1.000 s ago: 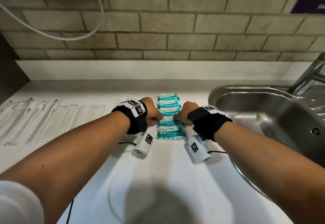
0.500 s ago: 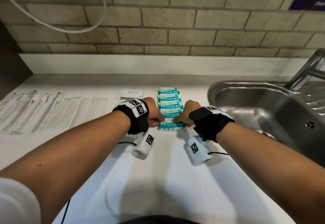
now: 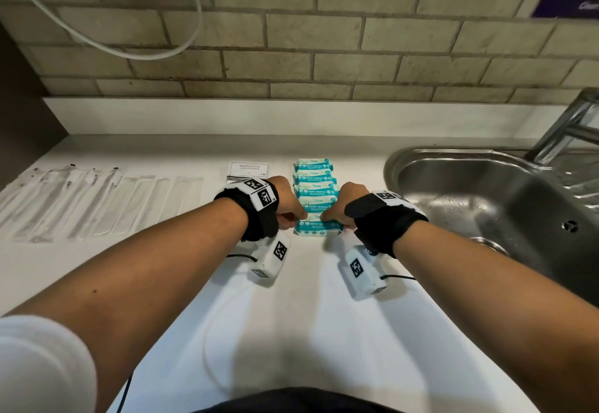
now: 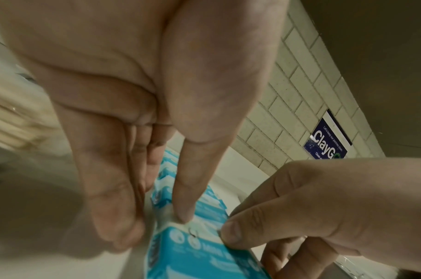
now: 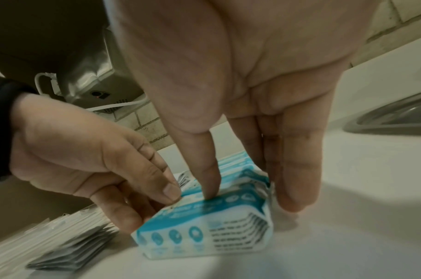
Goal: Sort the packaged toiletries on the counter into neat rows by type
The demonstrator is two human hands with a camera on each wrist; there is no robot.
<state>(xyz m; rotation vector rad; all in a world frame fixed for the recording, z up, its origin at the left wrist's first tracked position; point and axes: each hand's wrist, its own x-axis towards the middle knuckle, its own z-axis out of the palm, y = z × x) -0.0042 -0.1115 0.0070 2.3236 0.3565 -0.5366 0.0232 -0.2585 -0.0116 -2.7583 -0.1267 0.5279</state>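
A row of teal-and-white mini wipes packs [image 3: 314, 182] runs away from me on the white counter [image 3: 291, 315]. Both hands hold its nearest pack [image 3: 319, 228]. My left hand [image 3: 288, 211] pinches the pack's left end, thumb on top and fingers down its side, as the left wrist view shows [image 4: 154, 226]. My right hand [image 3: 338, 211] pinches the right end the same way [image 5: 252, 196]. The pack [image 5: 199, 236] sits flat on the counter, touching the pack behind it.
A stack of shampoo sachets [image 3: 248, 171] lies just left of the wipes. Several clear-wrapped long items [image 3: 97, 205] form a row at far left. A steel sink [image 3: 393, 169] and tap [image 3: 567, 127] are to the right. A brick wall stands behind.
Both hands came nearer to me, from the second pack to the nearest one. That pack stood a little apart from the row and now sits against it.
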